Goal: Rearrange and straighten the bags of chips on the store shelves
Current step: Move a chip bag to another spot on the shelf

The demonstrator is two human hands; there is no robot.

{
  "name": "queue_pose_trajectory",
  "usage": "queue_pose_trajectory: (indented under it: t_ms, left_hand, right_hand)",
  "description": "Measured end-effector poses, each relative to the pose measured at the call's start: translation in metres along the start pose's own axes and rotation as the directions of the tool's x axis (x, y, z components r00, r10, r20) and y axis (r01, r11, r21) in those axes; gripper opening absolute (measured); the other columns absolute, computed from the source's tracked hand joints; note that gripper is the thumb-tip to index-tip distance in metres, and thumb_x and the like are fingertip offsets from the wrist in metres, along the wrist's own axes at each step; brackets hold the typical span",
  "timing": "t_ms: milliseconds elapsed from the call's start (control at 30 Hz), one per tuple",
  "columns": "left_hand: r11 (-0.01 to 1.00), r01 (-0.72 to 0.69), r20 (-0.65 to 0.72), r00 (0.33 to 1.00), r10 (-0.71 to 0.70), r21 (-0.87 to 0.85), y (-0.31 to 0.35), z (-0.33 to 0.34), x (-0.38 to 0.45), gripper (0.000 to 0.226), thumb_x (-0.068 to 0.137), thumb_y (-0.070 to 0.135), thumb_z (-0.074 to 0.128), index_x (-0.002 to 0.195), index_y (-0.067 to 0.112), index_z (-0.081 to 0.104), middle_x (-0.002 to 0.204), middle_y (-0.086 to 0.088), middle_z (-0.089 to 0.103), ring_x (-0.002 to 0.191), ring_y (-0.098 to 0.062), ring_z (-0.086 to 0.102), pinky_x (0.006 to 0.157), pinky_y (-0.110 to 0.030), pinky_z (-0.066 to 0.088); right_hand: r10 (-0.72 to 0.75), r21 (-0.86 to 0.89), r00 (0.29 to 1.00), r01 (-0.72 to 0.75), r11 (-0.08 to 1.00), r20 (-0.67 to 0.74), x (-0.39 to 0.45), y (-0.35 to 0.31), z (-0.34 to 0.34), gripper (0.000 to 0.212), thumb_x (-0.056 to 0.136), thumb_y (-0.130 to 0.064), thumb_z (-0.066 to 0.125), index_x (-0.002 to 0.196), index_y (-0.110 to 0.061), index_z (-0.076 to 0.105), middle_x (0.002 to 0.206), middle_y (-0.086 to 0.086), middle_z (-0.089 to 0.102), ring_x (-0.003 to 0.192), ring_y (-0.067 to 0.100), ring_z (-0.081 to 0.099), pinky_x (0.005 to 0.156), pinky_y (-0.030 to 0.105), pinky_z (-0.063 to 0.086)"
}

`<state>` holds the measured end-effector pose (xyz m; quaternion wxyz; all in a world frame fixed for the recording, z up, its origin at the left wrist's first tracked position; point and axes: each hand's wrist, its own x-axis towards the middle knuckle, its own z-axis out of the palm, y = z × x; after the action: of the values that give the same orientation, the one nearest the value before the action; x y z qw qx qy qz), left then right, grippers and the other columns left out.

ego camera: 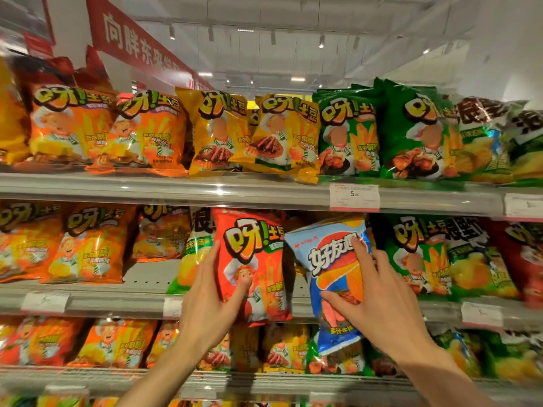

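Note:
My left hand (213, 295) grips a red chip bag (258, 239) by its left edge, thumb across the front, in front of the middle shelf (88, 301). My right hand (379, 301) holds a blue chip bag (326, 254), tilted to the right, fingers spread over its front and thumb low on it. Both bags stand side by side at the middle shelf's centre, the blue one hanging down past the shelf edge. Orange bags (88, 245) fill the shelf's left, green bags (417, 254) its right.
The top shelf (205, 189) carries orange, yellow (285, 133) and green (411, 133) bags, some leaning. A price tag (354, 196) hangs on its rail. The lower shelf holds more orange and green bags. A red banner (138, 39) hangs above left.

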<state>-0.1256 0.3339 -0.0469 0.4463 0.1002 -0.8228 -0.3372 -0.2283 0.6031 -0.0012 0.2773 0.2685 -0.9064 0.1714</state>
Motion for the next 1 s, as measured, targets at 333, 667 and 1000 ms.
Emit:
queue_pose_trajectory:
  t_ms: [333,667,1000]
  left_hand:
    - [0.995,0.043,0.052,0.997,-0.048,0.085,0.030,0.060,0.050,0.083,0.092,0.057,0.059,0.156,0.020,0.021,0.155,-0.006,0.041,0.137,-0.026,0.045,0.106,-0.044,0.044]
    - [0.977,0.036,0.131,0.989,-0.065,0.212,0.022,0.091,0.049,0.063,0.102,0.045,0.046,0.151,0.008,0.029,0.147,-0.018,0.037,0.122,-0.037,0.056,0.090,-0.044,0.052]
    - [0.916,-0.129,0.079,0.991,0.107,0.381,0.015,0.067,0.043,0.059,0.097,0.044,0.058,0.143,0.009,0.047,0.145,-0.020,0.042,0.132,-0.035,0.044,0.094,-0.047,0.053]
  right_hand:
    - [0.210,0.082,0.978,-0.211,0.974,0.019,-0.010,0.045,-0.010,0.111,0.065,-0.093,0.034,0.153,-0.033,0.003,0.152,0.008,0.026,0.125,0.030,0.052,0.088,0.045,0.055]
    - [0.221,0.158,0.974,-0.225,0.961,0.042,-0.010,0.050,-0.004,0.111,0.064,-0.094,0.037,0.152,-0.036,0.002,0.152,0.005,0.026,0.128,0.027,0.049,0.090,0.044,0.054]
    - [0.169,0.382,0.984,-0.175,0.907,0.049,-0.003,0.041,0.013,0.106,0.067,-0.084,0.056,0.150,-0.040,0.007,0.139,-0.007,0.032,0.117,0.016,0.050,0.085,0.037,0.055]
